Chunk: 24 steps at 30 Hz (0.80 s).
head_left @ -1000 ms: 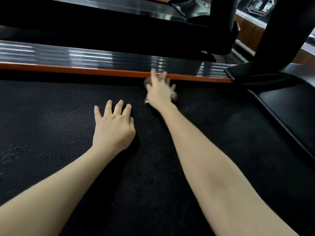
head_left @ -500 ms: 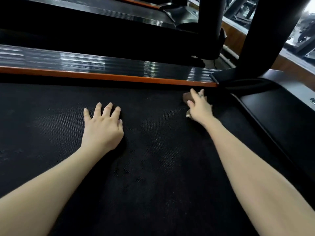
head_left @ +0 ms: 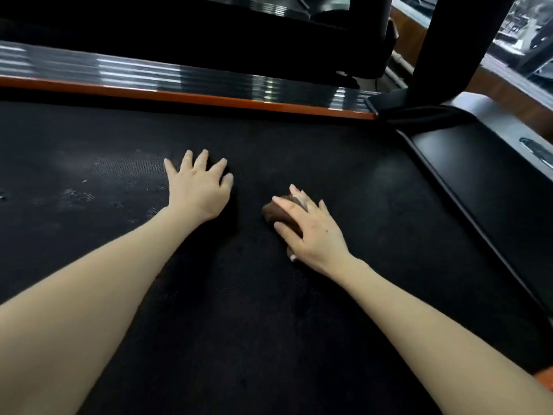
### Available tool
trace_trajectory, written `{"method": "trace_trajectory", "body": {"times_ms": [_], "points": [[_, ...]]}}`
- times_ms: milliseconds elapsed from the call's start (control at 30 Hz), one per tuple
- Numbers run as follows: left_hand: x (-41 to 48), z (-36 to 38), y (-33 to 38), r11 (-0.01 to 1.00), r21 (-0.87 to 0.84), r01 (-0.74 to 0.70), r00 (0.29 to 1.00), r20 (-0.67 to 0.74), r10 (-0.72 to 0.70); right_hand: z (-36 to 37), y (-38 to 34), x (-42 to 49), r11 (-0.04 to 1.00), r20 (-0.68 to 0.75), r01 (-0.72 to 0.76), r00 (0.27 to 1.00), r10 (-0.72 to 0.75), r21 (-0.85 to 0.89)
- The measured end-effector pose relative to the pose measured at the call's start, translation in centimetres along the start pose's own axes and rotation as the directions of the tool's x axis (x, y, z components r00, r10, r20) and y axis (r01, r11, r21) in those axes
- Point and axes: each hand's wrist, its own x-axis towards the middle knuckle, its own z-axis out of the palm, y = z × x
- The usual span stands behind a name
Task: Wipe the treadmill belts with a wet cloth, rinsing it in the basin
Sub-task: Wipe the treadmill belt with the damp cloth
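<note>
Two hands met the black treadmill belt (head_left: 254,324): your right hand (head_left: 314,235) gripped a balled brown cloth (head_left: 275,215), largely hidden under its fingers (head_left: 285,205); your left hand (head_left: 199,190) lay flat, fingers spread. An orange-edged rail (head_left: 209,98) ran beyond.

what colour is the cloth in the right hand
Brown cloth, best seen in the head view.

I see only a brown edge of the cloth (head_left: 276,215); the right hand (head_left: 312,235) covers the rest. The belt (head_left: 239,339) runs off the left and bottom edges, and the post (head_left: 452,40) is cut off at the top.
</note>
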Motion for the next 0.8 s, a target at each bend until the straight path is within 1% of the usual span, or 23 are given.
{"method": "trace_trajectory", "body": {"times_ms": [133,200,233,300,367,400,433,467,500,533,567,600,633,667,700,733,800], "points": [[-7.5,-0.7,-0.4,0.981,0.152,-0.124,0.992,0.051,0.117,-0.2,0.1,0.5,0.998,0.000,-0.058,0.998,0.058,-0.012],[-10.7,-0.9,-1.6,0.975,0.184,-0.122,0.992,0.067,0.111,-0.2,-1.4,-0.6,0.996,0.016,-0.084,0.996,0.084,0.030],[-12.1,-0.8,-2.3,0.977,0.178,-0.115,0.992,0.065,0.104,-0.1,-2.3,-1.9,0.996,0.021,-0.072,0.997,0.071,0.056],[-13.9,-0.4,-3.6,0.979,0.164,-0.118,0.992,0.068,0.108,0.2,-4.4,-6.6,0.996,0.054,0.026,0.998,-0.031,0.090],[-14.8,0.1,-4.4,0.977,0.157,-0.142,0.990,0.049,0.136,0.2,-5.7,-11.8,0.980,0.142,0.165,0.973,-0.180,0.110],[-15.0,0.1,-4.6,0.978,0.145,-0.148,0.989,0.027,0.145,-0.1,-5.8,-13.5,0.970,0.203,0.210,0.952,-0.231,0.120],[-15.0,0.1,-4.6,0.981,0.126,-0.149,0.989,0.007,0.150,-0.5,-5.3,-14.2,0.964,0.248,0.243,0.932,-0.263,0.112],[-15.1,0.2,-4.6,0.982,0.116,-0.150,0.988,-0.009,0.152,-0.9,-4.6,-14.1,0.961,0.260,0.263,0.925,-0.277,0.090],[-15.1,0.3,-4.6,0.983,0.113,-0.148,0.988,-0.016,0.151,-1.2,-3.8,-13.5,0.967,0.251,0.247,0.934,-0.256,0.065],[-15.1,0.4,-4.5,0.983,0.112,-0.145,0.989,-0.014,0.147,-1.4,-3.1,-12.8,0.983,0.225,0.176,0.957,-0.182,0.049],[-15.2,0.5,-4.5,0.983,0.114,-0.144,0.989,-0.010,0.146,-1.5,-2.7,-11.9,0.997,0.179,0.061,0.982,-0.068,0.047],[-15.2,0.5,-4.4,0.983,0.117,-0.144,0.989,-0.009,0.146,-1.6,-2.7,-11.2,0.996,0.121,-0.068,0.991,0.061,0.051],[-15.1,0.5,-4.4,0.982,0.118,-0.147,0.989,-0.011,0.149,-1.4,-3.1,-10.8,0.982,0.069,-0.183,0.981,0.179,0.047],[-15.1,0.5,-4.2,0.982,0.118,-0.149,0.988,-0.012,0.151,-0.9,-4.0,-10.9,0.966,0.034,-0.255,0.967,0.254,0.035],[-15.1,0.6,-4.1,0.981,0.120,-0.150,0.988,-0.012,0.152,-0.5,-5.3,-11.4,0.962,0.024,-0.272,0.962,0.271,0.024],[-15.0,0.6,-4.1,0.981,0.128,-0.148,0.989,-0.011,0.151,0.0,-6.9,-12.2,0.973,0.043,-0.230,0.973,0.228,0.029],[-14.9,0.6,-4.2,0.979,0.143,-0.142,0.990,0.000,0.143,0.7,-9.7,-14.5,0.994,0.125,-0.073,0.990,0.063,0.079]]}}
